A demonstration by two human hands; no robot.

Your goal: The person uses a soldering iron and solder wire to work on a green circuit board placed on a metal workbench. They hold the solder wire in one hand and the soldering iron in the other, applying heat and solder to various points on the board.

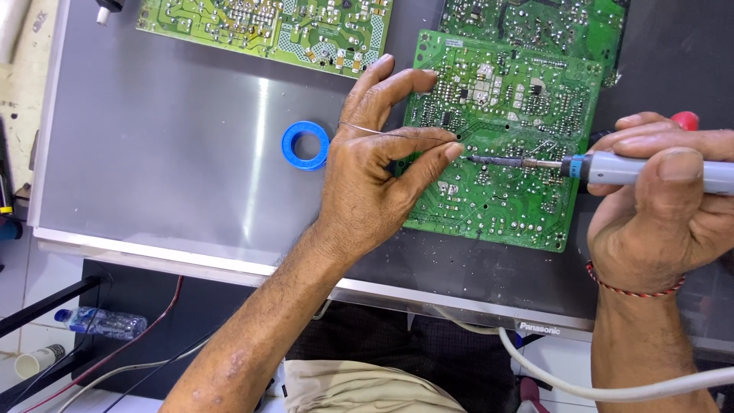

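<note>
Grey metal sheet [176,153] serves as the bench, seemingly the back of a flat panel laid face down, with floor clutter below its near edge: a plastic bottle [101,322], a paper cup [38,359], loose cables; I note three green boards on it, one at top left [260,27], one at top right [535,23] partly under the working circuit board [497,145], which lies solder side up; left hand [367,176] pinches a thin solder wire [367,130] between thumb and forefinger, closed on it, the wire running across the fingers to end at the joint, with the other fingers spread and touching the board's left edge; right hand [657,199] is wrapped shut round the grey handle of a soldering iron [550,163], its tip laid flat and meeting the wire's end near the board's middle left; a white cord [566,382] trails from below the right wrist toward the iron's rear; blue solder spool [305,145] sits on the sheet just left of the left hand, apart from it; my reading: one joint is under work now, wire and tip together on the pad; I cannot tell which neighbouring joints are fresh and which original, so how many are finished or left is not visible; no smoke or molten bead resolves at this size.
</note>
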